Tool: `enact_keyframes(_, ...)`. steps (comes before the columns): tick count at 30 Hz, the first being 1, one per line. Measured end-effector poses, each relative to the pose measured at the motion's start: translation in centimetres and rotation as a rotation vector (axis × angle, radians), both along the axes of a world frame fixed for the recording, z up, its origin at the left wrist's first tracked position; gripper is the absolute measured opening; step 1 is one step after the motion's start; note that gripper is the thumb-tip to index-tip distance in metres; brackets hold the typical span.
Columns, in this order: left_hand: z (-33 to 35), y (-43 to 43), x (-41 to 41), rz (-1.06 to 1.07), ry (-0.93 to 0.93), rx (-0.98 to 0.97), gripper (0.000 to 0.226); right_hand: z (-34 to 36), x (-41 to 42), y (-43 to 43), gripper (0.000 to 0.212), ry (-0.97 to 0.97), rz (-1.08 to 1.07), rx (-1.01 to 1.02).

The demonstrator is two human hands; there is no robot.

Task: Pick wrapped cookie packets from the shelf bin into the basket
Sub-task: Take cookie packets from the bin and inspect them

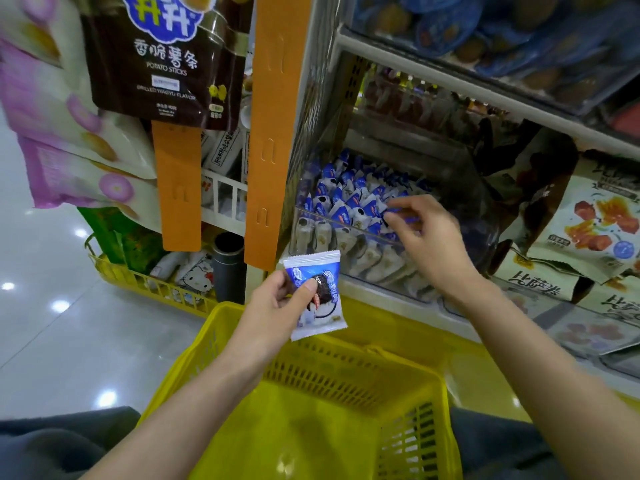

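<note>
My left hand (277,303) pinches a blue-and-white wrapped cookie packet (323,308) by its left edge, holding it upright above the far rim of the yellow basket (242,344). My right hand (426,237) reaches into the clear shelf bin (308,233), which is full of several more blue-and-white packets (346,199). Its fingertips pinch one of these packets (398,216) at the right side of the pile. The basket's inside shows nothing but its yellow floor.
An orange hanging strip (273,133) runs down just left of the bin, with snack bags (162,60) hung beside it. Beige snack bags (588,230) stand to the right of the bin. A yellow wire rack (145,282) sits low on the left by the glossy floor.
</note>
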State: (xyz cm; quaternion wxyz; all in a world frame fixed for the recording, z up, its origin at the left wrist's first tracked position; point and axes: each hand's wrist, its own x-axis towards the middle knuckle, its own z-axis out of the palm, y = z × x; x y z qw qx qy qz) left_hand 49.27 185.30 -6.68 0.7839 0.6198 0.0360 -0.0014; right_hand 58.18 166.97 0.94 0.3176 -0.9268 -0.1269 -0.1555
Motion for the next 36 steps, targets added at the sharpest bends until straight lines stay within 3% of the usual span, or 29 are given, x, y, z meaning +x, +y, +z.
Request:
enact_keyframes(4,0.4,0.2,0.1,0.008,0.003,-0.029,0.012,0.2,4.3,-0.3,0.027,0.390,-0.093,-0.183)
enact_keyframes(6,0.6,0.3,0.2,0.011,0.001,-0.025,0.014,0.1,5.4,-0.2,0.025,0.461,-0.061,-0.260)
enact_keyframes(13,1.5,0.6,0.1,0.012,-0.016,-0.028,0.011,0.1,6.3,0.5,0.012,0.433,-0.087,-0.283)
enact_keyframes(17,1.7,0.8,0.0,0.051,0.023,-0.009,0.014,0.9,5.8,0.4,0.012,0.420,-0.140,-0.119)
enact_keyframes(21,1.8,1.2,0.1,0.036,0.129,-0.090,0.021,3.6,4.0,0.3,0.005,0.169,-0.198,0.022)
enact_keyframes(24,1.9,1.3,0.3,0.003,0.204,-0.175,0.022,5.5,1.5,1.1,0.008,0.032,0.009,0.223)
enact_keyframes(27,2.3,1.3,0.2,-0.031,0.277,-0.347,0.032,6.1,-1.5,2.7,0.014,0.258,0.249,0.422)
enact_keyframes(30,2.8,1.6,-0.3,-0.194,0.213,-0.482,0.054,4.7,-4.0,4.3,0.014,0.489,0.392,0.353)
enact_keyframes(33,3.5,1.7,-1.2,-0.373,0.137,-0.485,0.049,3.0,-5.2,5.5,0.011,0.429,0.392,0.180)
enact_keyframes(36,3.6,1.7,-1.7,-0.347,0.104,-0.368,0.046,2.5,-5.4,5.8,0.007,0.329,0.329,0.200)
